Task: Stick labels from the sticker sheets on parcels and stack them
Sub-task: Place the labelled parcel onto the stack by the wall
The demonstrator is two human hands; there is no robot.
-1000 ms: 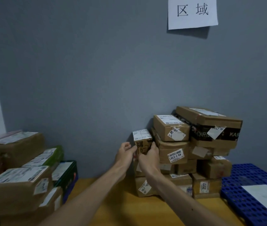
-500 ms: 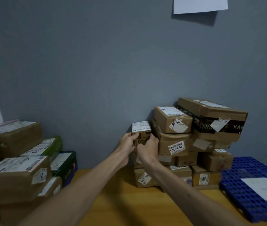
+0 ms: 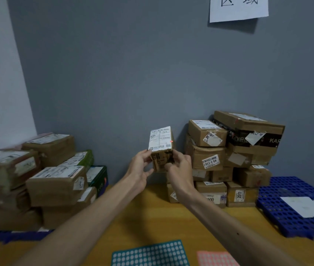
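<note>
Small cardboard parcel [image 3: 162, 159] is held in the air between both hands, clear of the bench [image 3: 152, 214]. It sits over the far edge of the bench near the grey wall [image 3: 114, 73], between the two piles and closer to the right one.

Left hand [image 3: 140, 169]: fingers curled on the parcel's left side near its lower near corner, gripping it. Right hand [image 3: 180, 169]: fingers wrapped round the right side, thumb on the near end face, also gripping. Both bare forearms reach forward from the near edge, converging on the parcel, wrists roughly level.

Parcel orientation: long axis runs away from the person toward the wall. The top face is tipped toward the camera and carries a white shipping label [image 3: 159, 138] covering most of it. The small brown end face points at the person. There is a red spot at the label's right edge; I cannot tell what it is.

Right stack of parcels [image 3: 229, 160]: several tiers at the far right of the bench, against the wall. Left stack of parcels [image 3: 37, 181]: along the left edge, on a blue pallet [image 3: 14, 236]. A second blue perforated pallet [image 3: 286, 219] at the right edge carries a white sheet [image 3: 305, 206].

At the near edge lie a teal sticker sheet [image 3: 150, 254] and, to its right, a pink sticker sheet [image 3: 217, 258], apart from each other and both flat. A paper sign [image 3: 238, 10] is on the wall, above the right stack.
</note>
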